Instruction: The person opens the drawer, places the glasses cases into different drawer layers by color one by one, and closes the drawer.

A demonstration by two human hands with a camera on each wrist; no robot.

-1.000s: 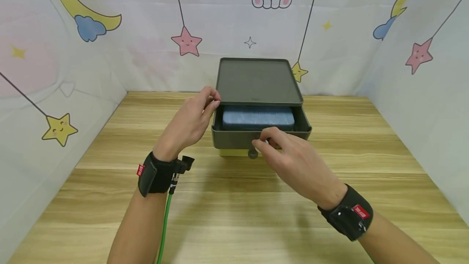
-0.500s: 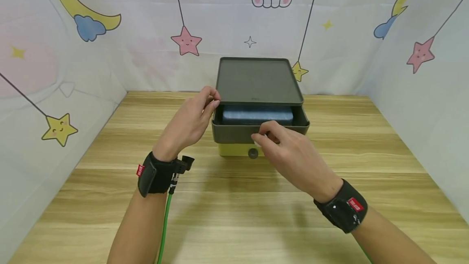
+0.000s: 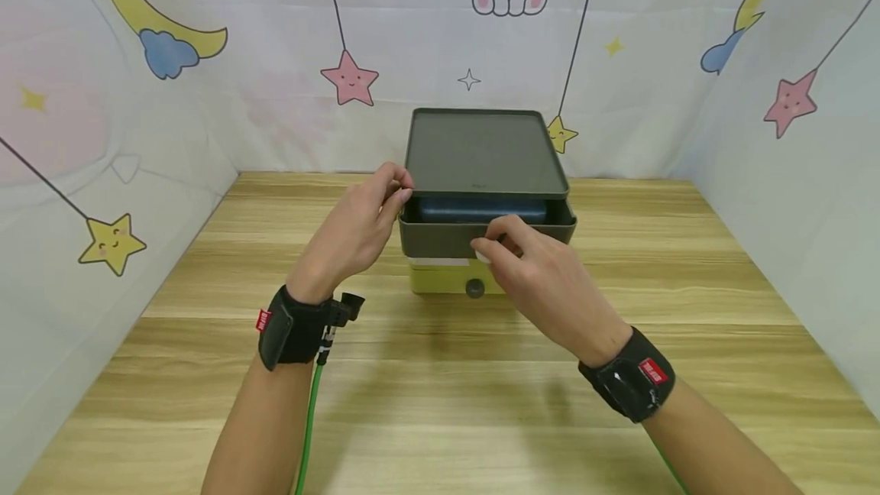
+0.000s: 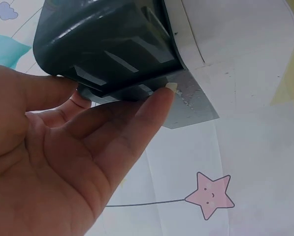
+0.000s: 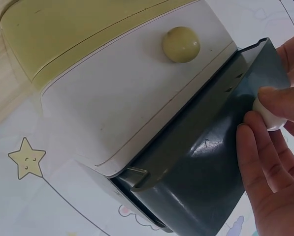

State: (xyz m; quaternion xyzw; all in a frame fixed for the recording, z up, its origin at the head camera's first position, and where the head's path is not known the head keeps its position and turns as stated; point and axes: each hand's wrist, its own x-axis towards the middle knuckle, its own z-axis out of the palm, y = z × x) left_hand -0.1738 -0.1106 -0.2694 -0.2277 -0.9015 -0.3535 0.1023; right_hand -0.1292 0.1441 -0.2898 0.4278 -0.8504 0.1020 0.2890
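Observation:
A small stacked drawer box has a dark grey top (image 3: 488,151), and its dark grey top drawer (image 3: 440,241) is pulled partway out. Inside that drawer lies a blue rounded packet (image 3: 474,210), partly hidden under the top. My right hand (image 3: 543,277) pinches the drawer's white knob (image 5: 272,117) between thumb and fingers. At the left front corner of the top, my left hand (image 3: 357,224) grips the edge, thumb and fingertips on either side of the corner in the left wrist view.
Below the drawer sit a white drawer (image 5: 122,103) with a yellow-green knob (image 5: 181,44) and a yellow-green bottom drawer (image 3: 440,281) with a dark knob (image 3: 474,288). The box stands on a wooden table (image 3: 412,403). A printed cloth (image 3: 289,37) hangs behind and at both sides.
The grey drawer has slid inward, with my right hand moving forward on its knob. More of the blue packet is hidden now. My left hand has stayed at the corner.

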